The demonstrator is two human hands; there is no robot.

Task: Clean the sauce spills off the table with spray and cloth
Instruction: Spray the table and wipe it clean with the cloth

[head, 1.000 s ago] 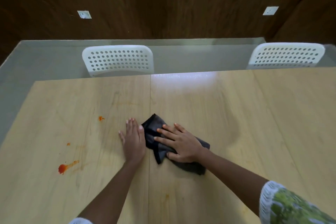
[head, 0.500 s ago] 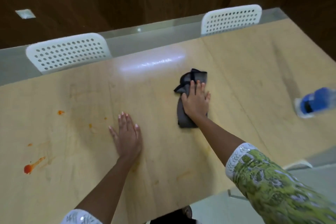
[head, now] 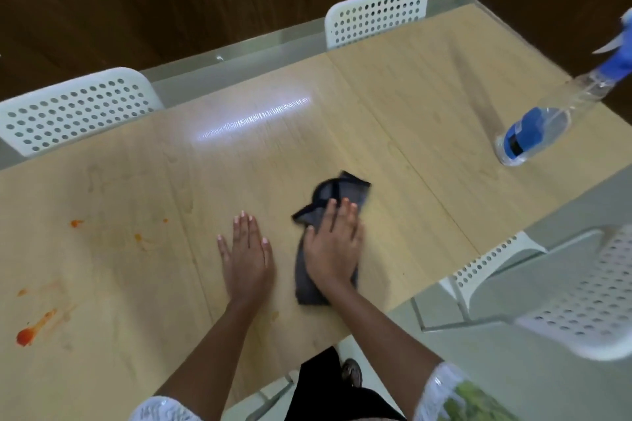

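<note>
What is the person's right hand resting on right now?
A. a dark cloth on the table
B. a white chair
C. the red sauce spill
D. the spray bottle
A: the right hand lies flat, fingers straight, on the dark cloth; the spray bottle stands apart at the table's far right, and the red sauce spill is far to the left.
</note>
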